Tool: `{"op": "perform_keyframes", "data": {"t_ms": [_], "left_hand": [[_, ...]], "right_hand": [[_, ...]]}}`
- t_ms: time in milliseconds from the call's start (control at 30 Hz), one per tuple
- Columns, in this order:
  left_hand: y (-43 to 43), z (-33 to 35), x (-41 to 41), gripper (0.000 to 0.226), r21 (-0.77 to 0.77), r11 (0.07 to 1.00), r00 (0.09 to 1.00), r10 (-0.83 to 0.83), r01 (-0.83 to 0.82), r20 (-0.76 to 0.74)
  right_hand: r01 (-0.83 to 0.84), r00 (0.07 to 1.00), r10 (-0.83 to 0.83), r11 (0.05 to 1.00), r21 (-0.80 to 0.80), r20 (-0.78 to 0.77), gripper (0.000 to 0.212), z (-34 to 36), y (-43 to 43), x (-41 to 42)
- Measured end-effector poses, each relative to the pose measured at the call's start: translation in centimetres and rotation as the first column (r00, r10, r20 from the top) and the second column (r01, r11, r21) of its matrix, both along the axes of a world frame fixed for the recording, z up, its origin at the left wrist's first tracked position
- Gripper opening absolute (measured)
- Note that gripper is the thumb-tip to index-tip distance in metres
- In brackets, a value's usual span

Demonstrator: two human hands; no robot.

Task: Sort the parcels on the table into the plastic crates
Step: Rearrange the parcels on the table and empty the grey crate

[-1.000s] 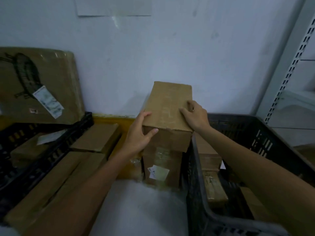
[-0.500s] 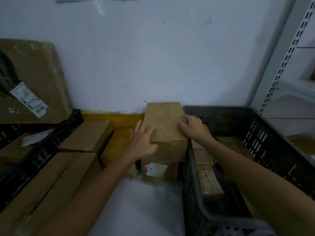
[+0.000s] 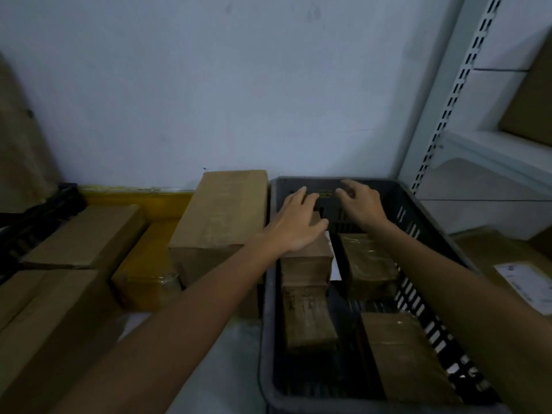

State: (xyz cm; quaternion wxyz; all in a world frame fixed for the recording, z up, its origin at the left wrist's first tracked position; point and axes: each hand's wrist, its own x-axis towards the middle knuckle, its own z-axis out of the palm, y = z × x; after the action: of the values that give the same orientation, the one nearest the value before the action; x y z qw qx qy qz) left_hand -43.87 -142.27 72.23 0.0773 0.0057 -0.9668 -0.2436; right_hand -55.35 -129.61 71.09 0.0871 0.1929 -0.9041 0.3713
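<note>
Parcel (image 3: 307,258) of plain brown cardboard, taped, lies stacked on a second one at the far left inside the dark plastic crate (image 3: 418,210); two more taped parcels (image 3: 369,264) lie to its right. A taller box (image 3: 221,216) stands just outside the crate's left wall. Left hand (image 3: 294,224) rests flat on the stacked parcel, fingers nearly straight. Right hand (image 3: 360,204) hangs by the crate's far wall, fingers loosely bent, holding nothing
</note>
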Motion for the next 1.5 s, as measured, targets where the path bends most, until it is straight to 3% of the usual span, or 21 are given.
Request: {"op": "perform_keyframes", "data": {"t_ms": [167, 333, 467, 533, 600, 733, 867, 1000, 1133, 1200, 1333, 1500], "left_hand": [[2.6, -2.6, -3.3, 0.069, -0.015, 1.0, 0.981, 0.027, -0.025, 0.191], [1.8, -6.7, -4.3, 0.076, -0.027, 0.982, 0.872, 0.177, -0.185, 0.456], [1.7, -8.7, -5.4, 0.075, -0.123, 0.971, 0.868, 0.238, -0.205, 0.435], [1.8, -9.8, -5.8, 0.079, -0.173, 0.967, 0.884, 0.244, -0.189, 0.399], [1.8, -10.9, -6.0, 0.082, -0.129, 0.965, 0.891, 0.26, -0.228, 0.371], [2.7, -12.0, -6.1, 0.081, 0.07, 0.909, 0.856, 0.358, -0.411, 0.372], [3.4, -11.6, -6.1, 0.082, 0.18, 0.861, 0.861, 0.413, -0.475, 0.297], [3.7, -8.5, -6.6, 0.09, 0.206, 0.891, 0.914, 0.383, -0.404, 0.135], [4.1, -3.7, -6.4, 0.089, 0.267, 0.922, 0.947, 0.311, -0.281, -0.077], [4.3, -0.5, -5.9, 0.087, 0.269, 0.929, 0.921, 0.318, -0.255, -0.226], [1.9, 5.8, -4.0, 0.087, 0.244, 0.942, 0.833, 0.321, -0.231, -0.451], [-6.7, 9.0, 0.4, 0.089, 0.353, 0.917, 0.8, 0.351, -0.187, -0.487]], "right_hand": [[-0.028, 0.992, 0.029, 1.0, -0.007, 0.125, 0.051, -1.7, 1.2, -3.1], [-0.114, 0.934, 0.103, 0.993, 0.014, 0.342, 0.068, -5.1, -0.4, -4.6], [-0.15, 0.821, 0.138, 0.988, -0.024, 0.554, 0.079, -8.5, -1.7, -5.0], [-0.169, 0.78, 0.162, 0.984, -0.046, 0.604, 0.084, -10.1, -1.9, -5.2], [-0.172, 0.763, 0.203, 0.979, -0.11, 0.614, 0.086, -11.3, -1.9, -5.6], [-0.199, 0.754, 0.269, 0.963, -0.181, 0.6, 0.083, -11.4, -1.5, -6.1], [-0.197, 0.776, 0.289, 0.956, -0.219, 0.561, 0.06, -10.6, -0.4, -6.0], [-0.089, 0.843, 0.205, 0.965, -0.246, 0.497, 0.051, -7.4, 1.5, -6.0], [-0.049, 0.946, 0.133, 0.961, -0.273, 0.295, 0.049, -1.7, 2.7, -4.6], [-0.039, 0.98, 0.096, 0.951, -0.307, 0.176, 0.045, 1.6, 2.4, -3.7], [-0.033, 0.998, 0.054, 0.911, -0.411, 0.041, 0.061, 8.6, -0.7, -0.9], [-0.143, 0.99, 0.136, 0.888, -0.437, -0.047, 0.07, 12.6, -8.4, 3.7]]}}
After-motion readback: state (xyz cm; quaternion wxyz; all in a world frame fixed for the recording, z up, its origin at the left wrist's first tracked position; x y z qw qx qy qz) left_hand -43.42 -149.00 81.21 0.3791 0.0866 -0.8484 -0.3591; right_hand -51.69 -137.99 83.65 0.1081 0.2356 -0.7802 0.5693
